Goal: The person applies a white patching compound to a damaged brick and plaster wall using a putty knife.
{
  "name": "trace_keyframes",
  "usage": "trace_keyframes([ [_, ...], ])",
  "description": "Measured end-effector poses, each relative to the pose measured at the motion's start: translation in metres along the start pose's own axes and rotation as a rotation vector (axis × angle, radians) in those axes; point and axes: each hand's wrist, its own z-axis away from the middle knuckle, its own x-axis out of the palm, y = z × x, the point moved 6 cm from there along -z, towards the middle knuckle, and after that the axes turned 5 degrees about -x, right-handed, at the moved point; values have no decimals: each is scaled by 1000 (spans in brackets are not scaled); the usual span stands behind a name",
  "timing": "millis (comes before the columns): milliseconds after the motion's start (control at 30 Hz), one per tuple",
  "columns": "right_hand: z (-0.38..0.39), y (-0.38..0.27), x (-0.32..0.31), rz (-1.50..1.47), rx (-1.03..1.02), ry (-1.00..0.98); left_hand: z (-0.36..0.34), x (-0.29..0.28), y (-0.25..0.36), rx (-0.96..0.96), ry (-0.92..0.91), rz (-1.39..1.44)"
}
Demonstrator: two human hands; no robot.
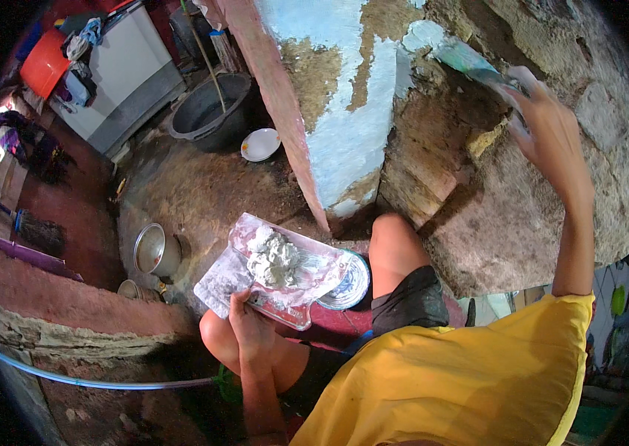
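My left hand grips the lower edge of a flat, pinkish mixing board smeared with white, its thumb on top. A heap of soft white putty sits on the board, which I hold above my bent legs. My raised right hand is closed around the handle end of a putty knife. The knife's blade, coated pale blue and white, reaches toward the edge of a wall. White putty shows at the blade's tip, against the rough brown surface. Pale blue-white coating covers much of the wall's narrow face.
A blue-and-white bowl stands partly under the board's right end. On the floor ahead are a metal pot, a white plate and a large dark basin. A blue hose runs along the lower left.
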Motion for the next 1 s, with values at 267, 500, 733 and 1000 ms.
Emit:
trace_keyframes([
  [267,50,-48,18,-924,-60,250,-10,-20,-1,6,43,67],
  [500,64,-174,120,-1556,-264,-41,18,44,12,142,75,34],
  [733,50,-190,111,-1404,-420,95,23,54,16,201,125,22],
  [1000,48,-171,137,-1165,-507,175,14,60,11,319,242,-21],
])
